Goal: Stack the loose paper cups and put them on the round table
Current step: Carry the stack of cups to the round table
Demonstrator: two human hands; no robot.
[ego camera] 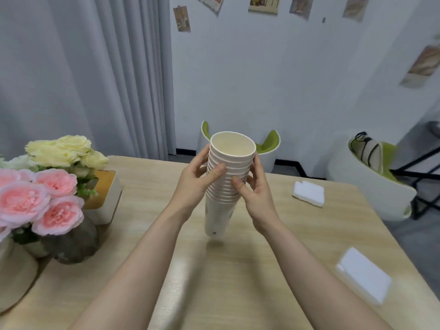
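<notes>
A tall stack of white paper cups (220, 210) stands upright at the middle of the light wooden table (273, 270), rims up, with the top cup's cream inside showing. Whether its base touches the tabletop I cannot tell. My left hand (197, 179) grips the stack's left side near the rims, thumb across the front. My right hand (253, 189) grips the right side at about the same height, thumb also on the front. No loose cup lies anywhere in view.
A vase of pink and cream flowers (45, 186) and a white-and-tan box (104, 198) stand at the left. Two white foam pieces (308, 192) (363, 275) lie on the right. White chairs with green seats (371, 184) stand beyond the table.
</notes>
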